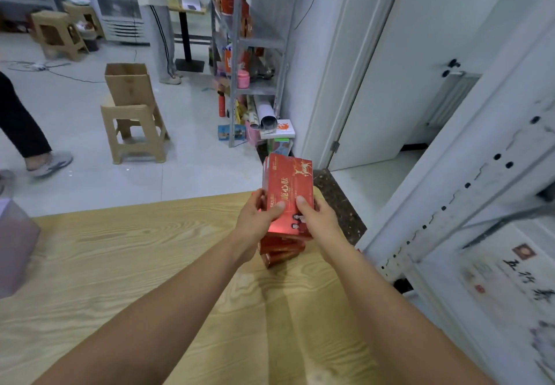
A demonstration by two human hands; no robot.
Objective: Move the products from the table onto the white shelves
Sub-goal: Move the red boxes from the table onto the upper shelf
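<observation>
Your red box [288, 192] looks like glossy printed card with shiny gold figures, and the stack [280, 249] under it has the same slick red sheen. The table [150, 249] before you is pale wood grain, smooth, with a soft satin finish. To your right the shelves [456, 204] are white painted metal, punched with holes. Farther off you see a matt brown cardboard carton [129, 84] on a beige plastic stool [135, 132], and smooth, faintly glossy floor tiles [195, 168].
</observation>
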